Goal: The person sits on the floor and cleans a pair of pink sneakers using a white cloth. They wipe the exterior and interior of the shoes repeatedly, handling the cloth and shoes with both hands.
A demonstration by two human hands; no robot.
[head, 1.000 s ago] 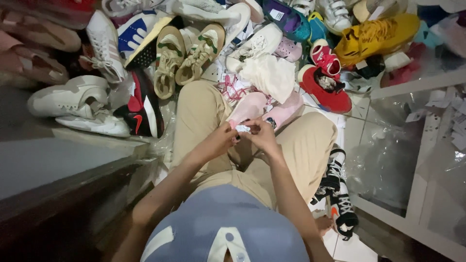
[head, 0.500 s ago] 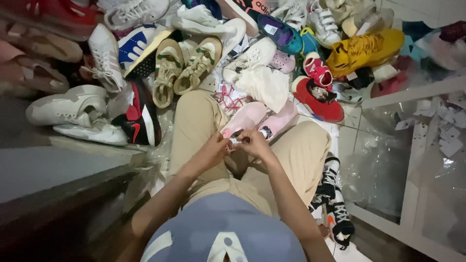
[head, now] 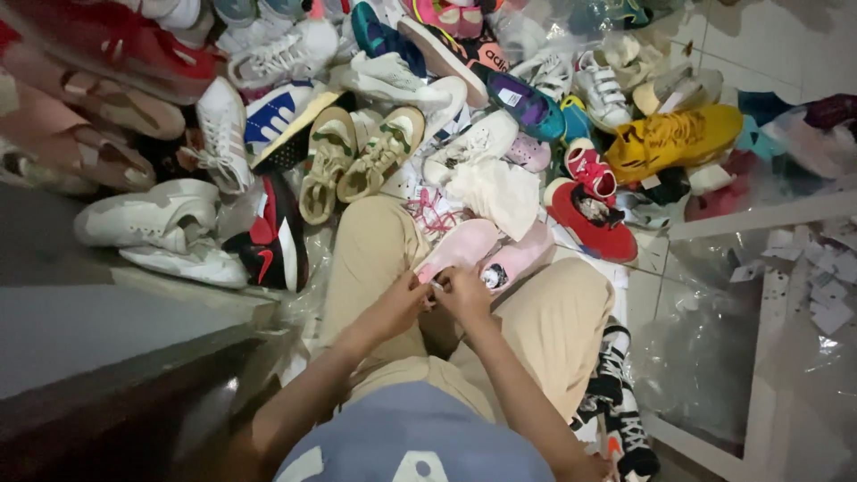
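I sit on the floor with my legs in tan trousers [head: 553,330] stretched out. A pair of small pink shoes [head: 464,248] lies across my lap. My left hand [head: 400,305] and my right hand [head: 466,295] meet at the near end of the pink shoes. Both pinch a small white piece there, and I cannot tell whether it is a lace or a tag. The brim of my blue-grey cap [head: 415,442] covers the bottom of the view.
A heap of shoes fills the floor ahead: white sneakers [head: 152,219], a black and red sneaker [head: 272,241], beige sandals [head: 357,161], a red shoe [head: 594,228], a yellow shoe [head: 669,138]. A grey ledge [head: 98,339] stands left. Clear plastic bags [head: 714,357] lie right.
My hands stay together at the pink shoes, fingers shifting slightly. The view has tilted, so the hands and lap sit lower in the picture.
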